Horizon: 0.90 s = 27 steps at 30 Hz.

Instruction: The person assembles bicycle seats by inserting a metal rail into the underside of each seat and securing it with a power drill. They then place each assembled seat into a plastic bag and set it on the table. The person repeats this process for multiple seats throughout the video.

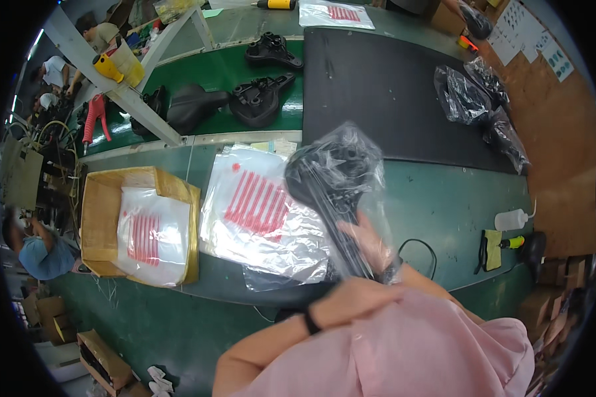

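A black bicycle saddle (331, 169) lies inside a clear plastic bag (375, 182), its underside with rails and springs facing up. My right hand (369, 243) grips the bagged saddle along its right side, fingers against the plastic. Near the bag's lower end is my left hand (359, 296), with a black band on its wrist; it is blurred and its fingers are hidden. Left of the saddle, a stack of flat clear bags with red print (251, 205) lies on the green table (437, 212).
A yellow box (193, 231) holding more printed bags stands at left. Behind are unbagged saddles (195, 106) on a green belt (238, 63). Bagged saddles (467, 96) lie on a black mat (391, 86). A white squeeze bottle (510, 220) lies at right. People work beyond, at upper left.
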{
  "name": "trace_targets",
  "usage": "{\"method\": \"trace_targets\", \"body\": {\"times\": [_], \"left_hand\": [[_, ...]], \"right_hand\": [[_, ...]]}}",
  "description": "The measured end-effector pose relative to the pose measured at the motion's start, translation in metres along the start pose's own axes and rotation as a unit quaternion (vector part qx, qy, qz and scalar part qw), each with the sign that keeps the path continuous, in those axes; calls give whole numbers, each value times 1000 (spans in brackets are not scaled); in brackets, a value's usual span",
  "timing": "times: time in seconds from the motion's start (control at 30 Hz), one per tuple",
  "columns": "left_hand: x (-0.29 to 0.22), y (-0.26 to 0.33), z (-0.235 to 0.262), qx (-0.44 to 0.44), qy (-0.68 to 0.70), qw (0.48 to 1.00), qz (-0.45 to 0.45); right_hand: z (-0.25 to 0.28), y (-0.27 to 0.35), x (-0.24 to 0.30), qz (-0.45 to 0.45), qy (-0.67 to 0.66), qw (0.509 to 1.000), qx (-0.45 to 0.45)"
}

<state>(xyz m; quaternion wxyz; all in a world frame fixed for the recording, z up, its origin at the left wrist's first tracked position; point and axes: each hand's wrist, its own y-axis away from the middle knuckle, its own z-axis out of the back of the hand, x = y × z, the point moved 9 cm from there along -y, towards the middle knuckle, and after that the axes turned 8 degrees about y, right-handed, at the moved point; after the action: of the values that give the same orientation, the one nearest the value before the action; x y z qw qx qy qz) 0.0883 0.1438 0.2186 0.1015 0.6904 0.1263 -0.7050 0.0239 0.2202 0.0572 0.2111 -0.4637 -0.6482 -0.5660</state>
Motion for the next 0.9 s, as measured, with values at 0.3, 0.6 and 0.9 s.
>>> {"method": "trace_targets", "body": {"times": [0.3, 0.6, 0.9], "left_hand": [[67, 35, 136, -276, -149, 950, 9], [170, 91, 196, -290, -336, 866, 229], [199, 120, 245, -299, -350, 840, 287]], "right_hand": [[150, -45, 198, 181, -103, 962, -174], [20, -297, 294, 350, 642, 664, -157], [-95, -436, 252, 433, 811, 385, 79]]}}
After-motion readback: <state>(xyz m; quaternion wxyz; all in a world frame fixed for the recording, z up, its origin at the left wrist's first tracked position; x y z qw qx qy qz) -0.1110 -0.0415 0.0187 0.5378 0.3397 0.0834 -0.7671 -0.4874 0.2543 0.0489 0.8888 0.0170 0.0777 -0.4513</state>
